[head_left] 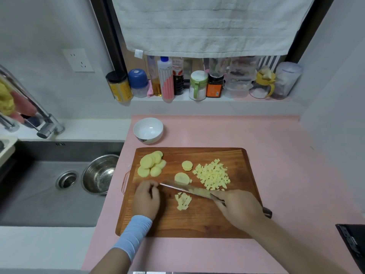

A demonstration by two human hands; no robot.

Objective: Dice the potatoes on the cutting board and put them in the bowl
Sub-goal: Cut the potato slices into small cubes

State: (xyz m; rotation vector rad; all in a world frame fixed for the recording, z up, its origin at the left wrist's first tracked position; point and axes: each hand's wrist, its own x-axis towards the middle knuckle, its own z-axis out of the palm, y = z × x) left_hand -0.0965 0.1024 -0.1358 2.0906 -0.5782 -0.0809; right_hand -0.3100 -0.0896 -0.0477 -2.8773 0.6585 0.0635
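A wooden cutting board (207, 220) lies on the pink counter. At its far left sits a stack of potato slices (151, 164). Two more slices (182, 174) lie mid-board, and a pile of diced potato (213, 176) is at the right. A few cut strips (183, 201) lie under the knife (187, 189). My right hand (240, 208) grips the knife's handle, blade pointing left and tilted above the board. My left hand (147, 198), fingers curled, rests on the board by the blade tip; whether it holds anything is hidden. A white bowl (148, 130) stands empty behind the board.
A sink (39, 194) at the left holds a steel bowl (99, 175), with a tap (45, 123) above it. Jars and bottles (197, 84) line the sill under a hanging towel. A dark object (353, 246) sits at the right edge.
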